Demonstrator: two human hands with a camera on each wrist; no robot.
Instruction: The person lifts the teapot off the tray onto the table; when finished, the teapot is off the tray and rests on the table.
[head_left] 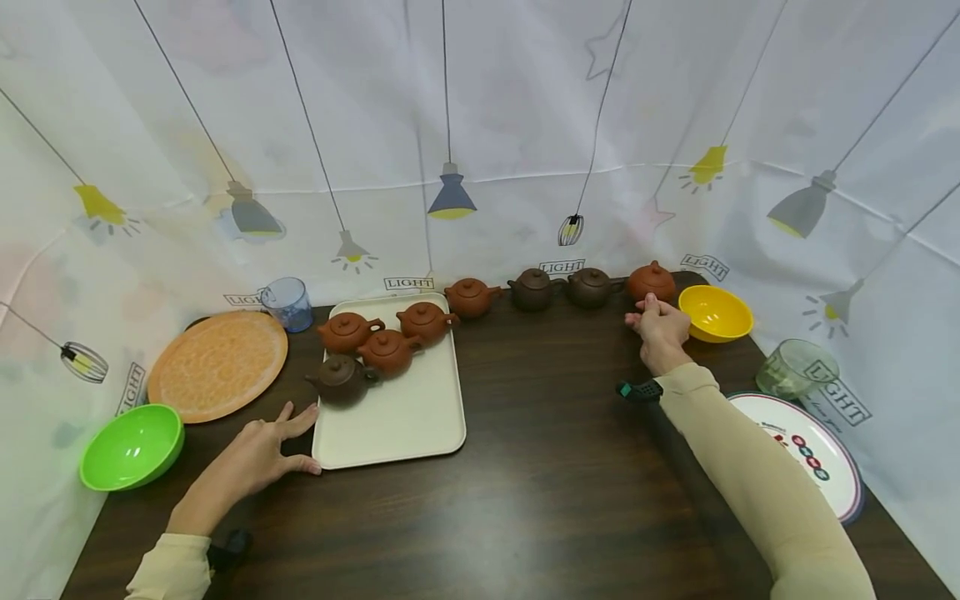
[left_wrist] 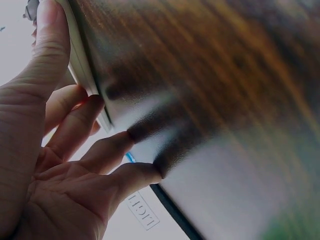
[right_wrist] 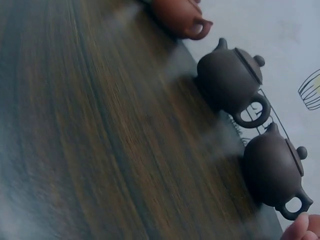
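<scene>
- Four teapots [head_left: 387, 353] to mind, bunched at the far left of the tray [head_left: 405, 429]; could chip together if jolted.
- With left grip [head_left: 258, 450] spread, touching the tray's left edge; might skew everything through an uneven push, or bump the spout of the dark teapot [head_left: 341, 379] just beyond.
- With right grip [head_left: 663, 335] at the far-right red teapot [head_left: 652, 279], near the back of the table [head_left: 540, 467]; cannot tell whether pinching it.
- Could clip the yellow bowl [head_left: 716, 313] just beside through a sideways sweep.

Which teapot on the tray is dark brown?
The front-left teapot on the tray, closest to the left hand; the other three there are reddish-brown.
</scene>
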